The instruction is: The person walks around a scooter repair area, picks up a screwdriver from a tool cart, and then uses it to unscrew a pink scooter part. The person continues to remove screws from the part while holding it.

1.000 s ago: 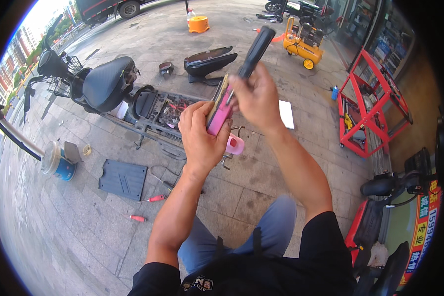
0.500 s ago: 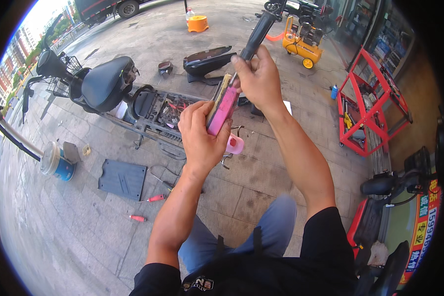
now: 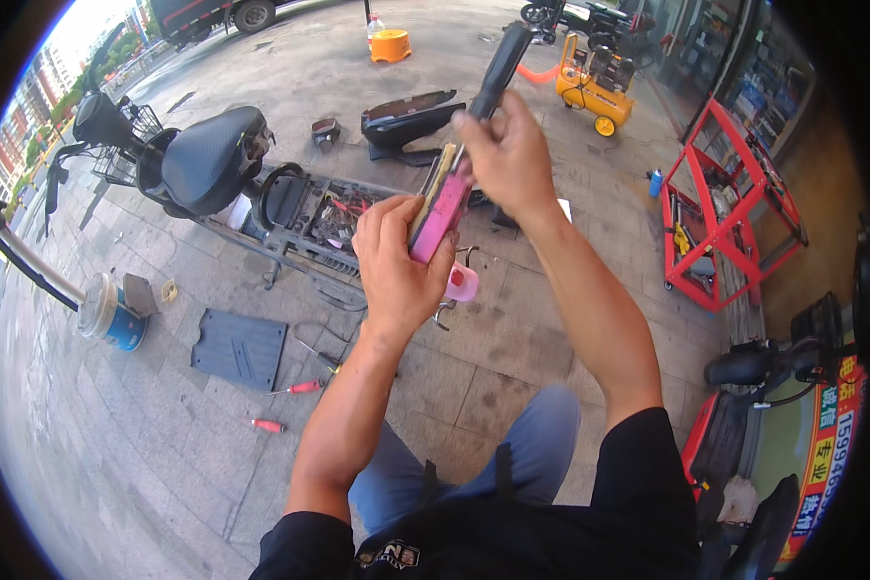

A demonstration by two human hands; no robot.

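Note:
In front of me my left hand (image 3: pixel 396 266) is wrapped round a long pink block (image 3: pixel 437 224) with a yellowish strip (image 3: pixel 437 177) along one side. Its thumb presses the pink face near the lower end. My right hand (image 3: pixel 507 155) is closed on a thick black handle (image 3: pixel 502 70) that slants up and away; it is slightly blurred. A narrow metallic part shows below that hand, right at the upper end of the pink block. Whether it touches the block is hidden by the fingers. Beyond both hands stands a partly stripped electric scooter (image 3: pixel 309 213) with exposed wiring.
Red-handled screwdrivers (image 3: pixel 269 425) and a dark flat panel (image 3: pixel 240 348) lie on the paving at left. A bucket (image 3: pixel 116 314) stands farther left. Black body panels (image 3: pixel 406 121) lie behind the scooter. A yellow compressor (image 3: pixel 594 92) and a red tool cart (image 3: pixel 720 208) stand at right.
The black handle in my right hand has dipped, its far end lower and closer to the hand. My left hand and the pink block have barely moved.

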